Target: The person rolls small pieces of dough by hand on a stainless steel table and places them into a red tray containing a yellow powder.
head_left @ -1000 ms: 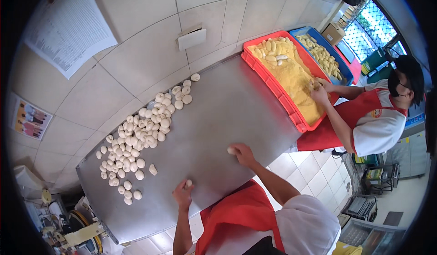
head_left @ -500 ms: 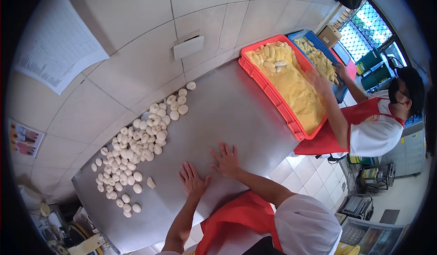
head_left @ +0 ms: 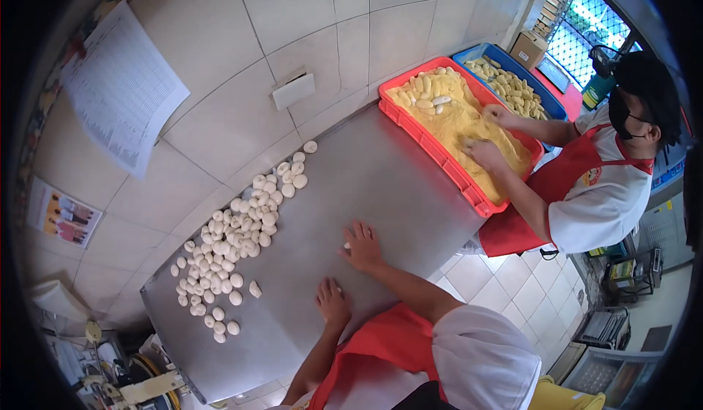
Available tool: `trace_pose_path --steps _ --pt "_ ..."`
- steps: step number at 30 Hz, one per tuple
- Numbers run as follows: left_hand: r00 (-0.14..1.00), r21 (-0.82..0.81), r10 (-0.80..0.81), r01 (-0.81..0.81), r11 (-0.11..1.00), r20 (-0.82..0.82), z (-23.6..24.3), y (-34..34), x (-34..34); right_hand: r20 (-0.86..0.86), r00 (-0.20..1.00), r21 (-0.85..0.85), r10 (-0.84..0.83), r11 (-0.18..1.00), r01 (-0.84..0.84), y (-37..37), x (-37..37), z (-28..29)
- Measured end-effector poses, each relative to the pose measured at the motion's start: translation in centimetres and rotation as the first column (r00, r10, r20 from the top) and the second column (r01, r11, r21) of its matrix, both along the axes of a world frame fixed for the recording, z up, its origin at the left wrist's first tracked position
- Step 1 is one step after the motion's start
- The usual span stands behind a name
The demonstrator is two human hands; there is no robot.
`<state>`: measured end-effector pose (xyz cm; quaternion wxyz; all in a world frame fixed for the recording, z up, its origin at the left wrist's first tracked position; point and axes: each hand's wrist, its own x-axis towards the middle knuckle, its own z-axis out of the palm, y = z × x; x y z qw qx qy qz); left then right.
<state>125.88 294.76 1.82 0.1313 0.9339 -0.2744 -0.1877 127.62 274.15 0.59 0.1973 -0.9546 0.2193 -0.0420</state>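
Observation:
My left hand (head_left: pixel 333 304) is on the steel table (head_left: pixel 315 220), its fingers drawn in and cupped downward. A small pale bit, like dough, peeks out by its thumb. Farther right and farther from me, my right hand (head_left: pixel 364 247) is also cupped on the steel, with a bit of pale dough (head_left: pixel 347 245) showing at its thumb side. Most of what lies under both palms is hidden. Left of my hands rests a single loose dough piece (head_left: pixel 255 289). Beyond it, many round white dough balls (head_left: pixel 227 238) spread along the wall side.
A red tray (head_left: pixel 432 162) of yellow crumbs (head_left: pixel 447 135) stands at the table's right end, with a blue tray (head_left: pixel 469 53) of coated rolls behind it. A co-worker (head_left: pixel 593 183) in a red apron has both hands over the crumbs. The tiled wall (head_left: pixel 212 139) bounds the far side.
My fingers, spread flat before, are now drawn in and cupped. The co-worker's hands have shifted over the crumbs in the red tray. The whole view has turned slightly.

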Motion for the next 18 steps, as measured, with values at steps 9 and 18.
trace_pose_path --steps 9,18 --pt "0.616 -0.710 -0.370 -0.511 0.484 -0.695 3.9 -7.3 -2.4 -0.418 0.833 0.215 -0.363 -0.930 -0.297 -3.2 -14.5 -3.6" --pt "0.979 -0.447 -0.190 0.203 0.871 0.074 1.3 -16.3 19.7 0.099 0.320 0.368 -0.942 -0.265 -0.892 -20.0 -6.4 15.2"
